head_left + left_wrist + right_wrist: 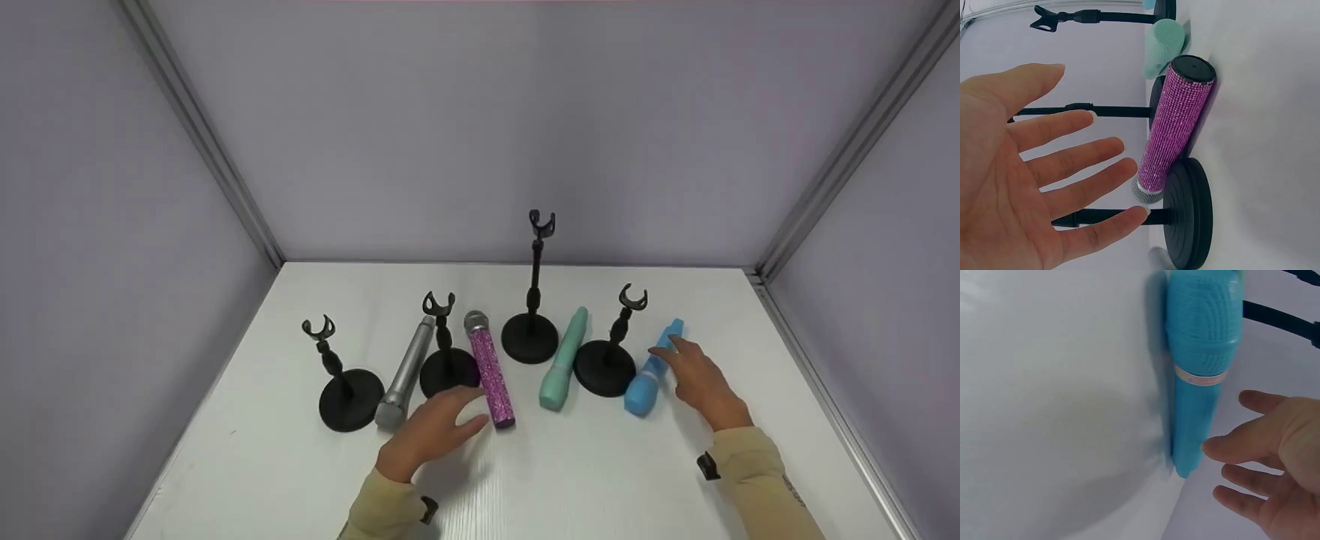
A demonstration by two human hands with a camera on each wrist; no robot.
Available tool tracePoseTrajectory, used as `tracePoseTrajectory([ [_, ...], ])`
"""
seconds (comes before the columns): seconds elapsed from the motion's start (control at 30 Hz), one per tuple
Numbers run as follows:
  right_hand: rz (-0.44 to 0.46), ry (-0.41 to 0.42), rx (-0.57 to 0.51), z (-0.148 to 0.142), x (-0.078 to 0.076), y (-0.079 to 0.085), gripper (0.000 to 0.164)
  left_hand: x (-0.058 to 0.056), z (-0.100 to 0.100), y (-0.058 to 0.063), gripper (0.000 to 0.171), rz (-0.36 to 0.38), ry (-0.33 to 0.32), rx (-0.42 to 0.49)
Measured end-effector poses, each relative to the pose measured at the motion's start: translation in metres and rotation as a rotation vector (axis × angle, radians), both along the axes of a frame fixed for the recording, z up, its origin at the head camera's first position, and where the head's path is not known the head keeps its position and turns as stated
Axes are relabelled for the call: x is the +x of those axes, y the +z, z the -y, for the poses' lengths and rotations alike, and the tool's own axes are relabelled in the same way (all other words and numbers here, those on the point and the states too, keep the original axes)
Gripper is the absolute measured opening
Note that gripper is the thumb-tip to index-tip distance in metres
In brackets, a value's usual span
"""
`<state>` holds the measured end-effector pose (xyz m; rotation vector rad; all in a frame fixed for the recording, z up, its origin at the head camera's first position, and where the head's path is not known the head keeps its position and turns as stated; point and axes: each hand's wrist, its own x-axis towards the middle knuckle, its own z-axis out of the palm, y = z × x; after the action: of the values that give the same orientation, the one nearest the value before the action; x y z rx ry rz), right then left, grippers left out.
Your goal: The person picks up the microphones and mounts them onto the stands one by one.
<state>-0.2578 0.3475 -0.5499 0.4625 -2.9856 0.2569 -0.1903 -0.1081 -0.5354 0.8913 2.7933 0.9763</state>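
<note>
My left hand [431, 431] hovers with spread fingers beside a pink glittery microphone [491, 375] that lies on the table; in the left wrist view its palm shows with nothing in it. At the right, my right hand [701, 379] is over the narrow end of a blue microphone [643, 390]. In the right wrist view, the thumb is close beside the blue handle [1193, 422] and the fingers are loosely bent, not wrapped round it. A silver microphone [405, 375] and a mint-green microphone [564, 364] lie on the table too.
Black microphone stands with round bases and open clips are placed among the microphones: one at far left [351, 400], one left of the pink microphone [450, 371], a taller one behind [530, 337], one at right [604, 367]. Grey walls [480, 135] enclose the white table [300, 480].
</note>
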Motion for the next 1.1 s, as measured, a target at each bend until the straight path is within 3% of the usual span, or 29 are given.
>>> tracePoseTrajectory([
  [0.27, -0.004, -0.001, -0.033, -0.006, 0.0, -0.026, 0.058, -0.008, -0.012, -0.002, 0.044, 0.003, -0.059, 0.016],
  [0.43, -0.069, 0.045, -0.056, 0.0, -0.009, -0.03, 0.046, -0.012, -0.012, -0.002, 0.044, 0.021, -0.07, 0.028],
  [0.7, -0.172, 0.118, -0.001, 0.002, -0.017, -0.036, 0.03, -0.014, -0.017, -0.006, 0.043, 0.024, -0.095, 0.033],
  [1.1, -0.083, 0.162, 0.0, -0.006, -0.012, -0.033, 0.04, -0.022, -0.036, -0.006, 0.044, 0.061, -0.101, -0.011],
])
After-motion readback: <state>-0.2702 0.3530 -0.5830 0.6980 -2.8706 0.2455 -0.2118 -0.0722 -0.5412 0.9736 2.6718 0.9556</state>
